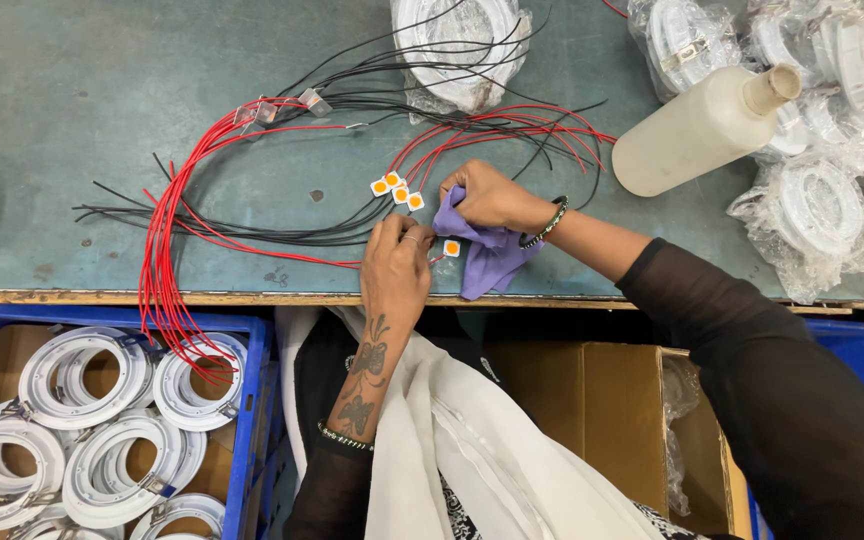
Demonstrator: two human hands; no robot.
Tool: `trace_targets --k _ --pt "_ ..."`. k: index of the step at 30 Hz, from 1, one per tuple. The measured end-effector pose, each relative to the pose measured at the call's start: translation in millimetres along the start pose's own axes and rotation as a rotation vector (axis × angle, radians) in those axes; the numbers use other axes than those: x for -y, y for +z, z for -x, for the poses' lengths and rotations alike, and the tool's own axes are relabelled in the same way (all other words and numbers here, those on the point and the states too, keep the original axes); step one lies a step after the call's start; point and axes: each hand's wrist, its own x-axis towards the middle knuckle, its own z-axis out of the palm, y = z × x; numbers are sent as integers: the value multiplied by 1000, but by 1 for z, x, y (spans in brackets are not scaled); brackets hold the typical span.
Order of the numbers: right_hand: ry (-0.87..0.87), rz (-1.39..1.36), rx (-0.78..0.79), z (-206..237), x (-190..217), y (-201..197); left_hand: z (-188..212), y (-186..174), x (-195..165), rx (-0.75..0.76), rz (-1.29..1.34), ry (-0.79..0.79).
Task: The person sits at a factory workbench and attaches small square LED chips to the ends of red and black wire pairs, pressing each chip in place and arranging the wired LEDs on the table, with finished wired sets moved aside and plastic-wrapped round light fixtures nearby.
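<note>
Hands meet at the near edge of a worn teal worktable (pixel 102 90): the left hand (pixel 397 262) pinches a small square white chip with an orange centre (pixel 451 248), while the right hand (pixel 492 197) presses a crumpled purple cloth (pixel 489 258) between closed fingers. Three more such chips (pixel 398 188) lie just beside them — wired to looping red and black leads (pixel 252 190). A cream plastic bottle (pixel 697 130) lies well apart, among bagged white rings (pixel 817 205).

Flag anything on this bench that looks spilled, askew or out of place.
The off-white plastic bottle lies tipped on its side, uncapped, though no spill shows. The red wires droop over the bench edge into the blue crate.
</note>
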Motion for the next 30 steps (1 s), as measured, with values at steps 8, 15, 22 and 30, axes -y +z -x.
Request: trace_targets --k 8,15,22,30 --pt "13 63 92 1 6 -4 0 -1 0 -4 -3 -4" --pt "29 55 -7 -2 5 2 -1 -2 1 3 3 2" --pt "-75 97 147 -3 -3 -8 -1 0 0 -12 1 0" --pt "-37 -106 182 3 -10 -34 -3 -4 -4 0 -2 -13"
